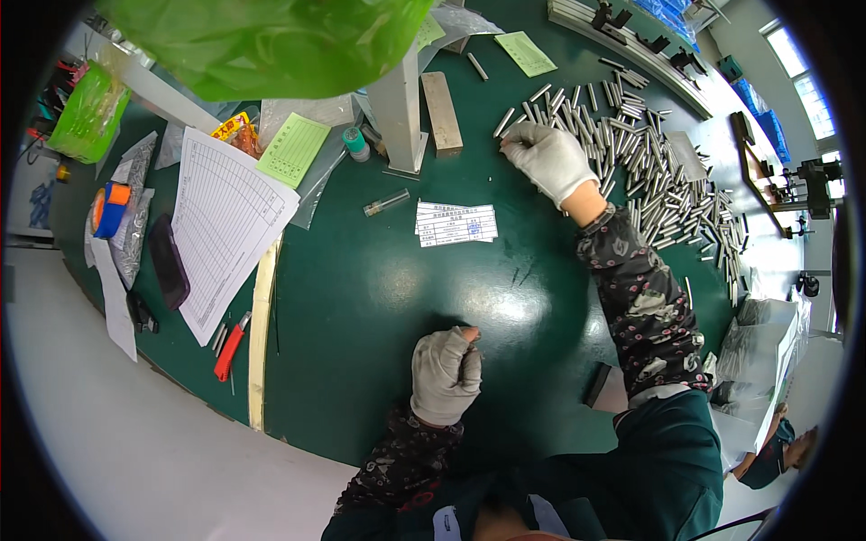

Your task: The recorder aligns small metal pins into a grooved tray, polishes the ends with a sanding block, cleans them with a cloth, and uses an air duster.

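Observation:
A loose pile of short, shiny metal pins (645, 171) covers the right side of the green table. My right hand (548, 162), in a white glove, is at the pile's left edge with its fingers drawn together. One metal pin (503, 123) lies right by those fingertips; whether they grip anything is hidden. Lower down, near the table's front, my gloved left hand (446, 377) is curled into a fist, its inside out of sight. Between the hands and farther left lie printed white slips (456, 224) and a small clear tube (387, 202).
A grey metal post (394, 117) and a rectangular metal block (441, 114) stand at the back. Green plastic (271, 45) hangs over the far left. Paper sheets (225, 225), a phone (168, 261) and a red utility knife (232, 348) lie left. Another person (776, 455) is at lower right.

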`<state>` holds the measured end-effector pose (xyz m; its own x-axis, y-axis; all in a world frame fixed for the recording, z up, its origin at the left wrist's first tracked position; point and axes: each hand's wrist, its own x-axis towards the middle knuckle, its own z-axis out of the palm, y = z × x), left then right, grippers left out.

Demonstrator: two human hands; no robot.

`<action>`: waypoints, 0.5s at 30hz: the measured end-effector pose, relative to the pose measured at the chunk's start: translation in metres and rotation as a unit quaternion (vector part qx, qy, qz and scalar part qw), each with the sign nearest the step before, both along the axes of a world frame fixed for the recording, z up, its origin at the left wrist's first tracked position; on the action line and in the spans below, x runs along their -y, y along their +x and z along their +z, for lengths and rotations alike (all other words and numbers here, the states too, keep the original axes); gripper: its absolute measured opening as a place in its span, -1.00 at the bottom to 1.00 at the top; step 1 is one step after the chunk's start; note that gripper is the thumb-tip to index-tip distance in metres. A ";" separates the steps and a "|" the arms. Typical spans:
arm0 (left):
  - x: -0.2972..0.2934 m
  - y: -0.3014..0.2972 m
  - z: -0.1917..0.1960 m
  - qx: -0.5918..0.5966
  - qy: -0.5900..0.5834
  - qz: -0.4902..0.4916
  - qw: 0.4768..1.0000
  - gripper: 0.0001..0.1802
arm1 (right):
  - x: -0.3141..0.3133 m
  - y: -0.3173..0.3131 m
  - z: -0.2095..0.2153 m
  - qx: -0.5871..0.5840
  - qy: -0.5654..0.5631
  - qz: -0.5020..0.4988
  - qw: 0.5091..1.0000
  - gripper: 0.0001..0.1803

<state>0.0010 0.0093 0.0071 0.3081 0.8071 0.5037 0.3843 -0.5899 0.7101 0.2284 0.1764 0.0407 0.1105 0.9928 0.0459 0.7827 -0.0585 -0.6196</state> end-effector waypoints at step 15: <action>0.008 0.000 -0.004 0.008 -0.043 0.000 0.999 -0.31 | 0.009 -0.043 -0.014 0.102 -0.037 0.077 0.991 -0.81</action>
<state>0.0013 0.0011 0.0034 0.3005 0.8475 0.4375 0.3732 -0.5266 0.7638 0.1859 0.1671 0.0263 -0.0467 0.9987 -0.0217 0.8943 0.0321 -0.4463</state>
